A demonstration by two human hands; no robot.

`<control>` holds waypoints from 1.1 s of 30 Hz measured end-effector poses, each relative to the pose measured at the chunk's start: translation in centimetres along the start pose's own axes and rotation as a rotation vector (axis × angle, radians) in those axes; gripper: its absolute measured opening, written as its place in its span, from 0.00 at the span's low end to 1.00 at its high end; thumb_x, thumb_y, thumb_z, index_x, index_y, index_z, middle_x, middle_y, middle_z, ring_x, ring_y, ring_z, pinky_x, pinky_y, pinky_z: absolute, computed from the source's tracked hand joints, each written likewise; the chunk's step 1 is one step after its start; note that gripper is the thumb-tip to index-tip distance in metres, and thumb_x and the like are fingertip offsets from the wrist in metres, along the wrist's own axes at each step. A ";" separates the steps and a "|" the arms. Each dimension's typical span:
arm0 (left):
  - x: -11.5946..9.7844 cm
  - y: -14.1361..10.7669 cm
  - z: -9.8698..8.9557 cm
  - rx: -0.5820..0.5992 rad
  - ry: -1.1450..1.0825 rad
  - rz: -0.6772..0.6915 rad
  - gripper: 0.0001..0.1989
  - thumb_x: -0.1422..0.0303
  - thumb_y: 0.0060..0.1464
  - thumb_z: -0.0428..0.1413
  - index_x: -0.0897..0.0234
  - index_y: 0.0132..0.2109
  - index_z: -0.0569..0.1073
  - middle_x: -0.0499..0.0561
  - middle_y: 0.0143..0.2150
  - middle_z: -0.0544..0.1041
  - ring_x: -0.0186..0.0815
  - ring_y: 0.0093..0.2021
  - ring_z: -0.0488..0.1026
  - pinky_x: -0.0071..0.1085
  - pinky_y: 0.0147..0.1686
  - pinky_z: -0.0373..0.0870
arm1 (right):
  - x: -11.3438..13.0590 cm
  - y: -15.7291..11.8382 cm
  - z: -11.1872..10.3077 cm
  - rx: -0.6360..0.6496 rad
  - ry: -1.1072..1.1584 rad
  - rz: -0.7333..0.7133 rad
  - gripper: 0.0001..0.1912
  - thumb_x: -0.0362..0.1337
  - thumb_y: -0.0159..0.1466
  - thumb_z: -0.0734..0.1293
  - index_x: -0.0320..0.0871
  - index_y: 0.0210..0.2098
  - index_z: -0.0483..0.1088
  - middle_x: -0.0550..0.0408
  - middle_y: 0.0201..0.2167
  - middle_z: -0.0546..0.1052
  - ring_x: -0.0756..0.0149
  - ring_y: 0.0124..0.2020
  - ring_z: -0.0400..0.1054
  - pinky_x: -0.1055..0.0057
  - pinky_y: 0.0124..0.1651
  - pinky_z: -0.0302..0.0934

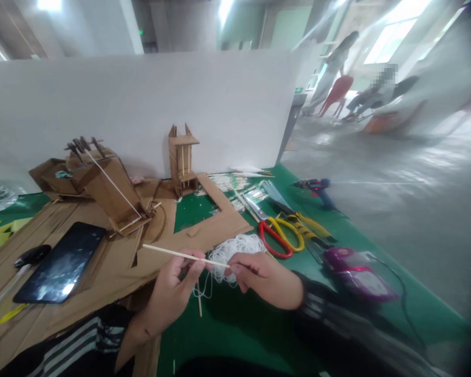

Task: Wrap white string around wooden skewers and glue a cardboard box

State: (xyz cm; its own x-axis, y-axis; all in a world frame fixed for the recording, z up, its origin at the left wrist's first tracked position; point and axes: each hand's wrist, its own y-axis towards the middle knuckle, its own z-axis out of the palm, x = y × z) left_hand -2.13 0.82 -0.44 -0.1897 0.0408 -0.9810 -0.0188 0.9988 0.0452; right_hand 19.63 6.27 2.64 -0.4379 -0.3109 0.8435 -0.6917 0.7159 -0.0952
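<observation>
A thin pale wooden stick (163, 250) is held nearly level between both hands. My left hand (176, 285) pinches it near its middle, with the free end pointing left over the cardboard. At the stick's right end, the fingers of my right hand (259, 275) are closed on it. Just behind the hands lies a tangled heap of white string (239, 246), and some loops hang down by my left fingers. Below them another stick (200, 305) rests on the green table (227, 335).
Red-and-yellow-handled scissors (277, 238), yellow-handled pliers (312, 225), a glue gun (316, 188) and a purple device (359, 275) lie right. Cardboard structures (182, 157) (112, 191) stand behind a phone (60, 262) and cardboard sheets (208, 230). People are in the background.
</observation>
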 end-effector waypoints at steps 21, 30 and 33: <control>0.1 -0.2 0.2 0.060 0.310 0.099 0.09 0.62 0.58 0.54 0.62 0.37 0.76 0.50 0.34 0.79 0.38 0.36 0.74 0.29 0.38 0.67 | 0.6 -0.3 2.8 -0.217 -0.038 -0.255 0.15 0.34 0.65 0.61 0.45 0.51 0.70 0.53 0.34 0.76 0.72 0.25 0.64 0.74 0.32 0.61; 0.0 -0.5 0.8 0.124 0.130 0.065 0.09 0.63 0.59 0.53 0.64 0.38 0.74 0.49 0.32 0.77 0.35 0.32 0.73 0.27 0.34 0.70 | 0.7 -0.2 3.7 -0.365 -0.037 -0.338 0.14 0.32 0.65 0.60 0.44 0.46 0.75 0.52 0.31 0.76 0.69 0.29 0.67 0.73 0.36 0.63; -0.1 -0.5 0.9 0.143 0.050 0.007 0.09 0.63 0.59 0.54 0.64 0.40 0.74 0.50 0.34 0.78 0.35 0.34 0.74 0.28 0.35 0.71 | 0.8 -0.1 3.7 -0.390 0.005 -0.294 0.13 0.33 0.65 0.61 0.43 0.45 0.76 0.52 0.30 0.77 0.69 0.28 0.68 0.73 0.35 0.63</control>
State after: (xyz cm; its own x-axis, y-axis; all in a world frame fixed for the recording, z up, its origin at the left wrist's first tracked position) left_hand -1.19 0.31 -0.51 -0.2380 0.0500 -0.9700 0.1221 0.9923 0.0212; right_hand 17.23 3.62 1.42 -0.2527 -0.5326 0.8077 -0.5184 0.7794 0.3518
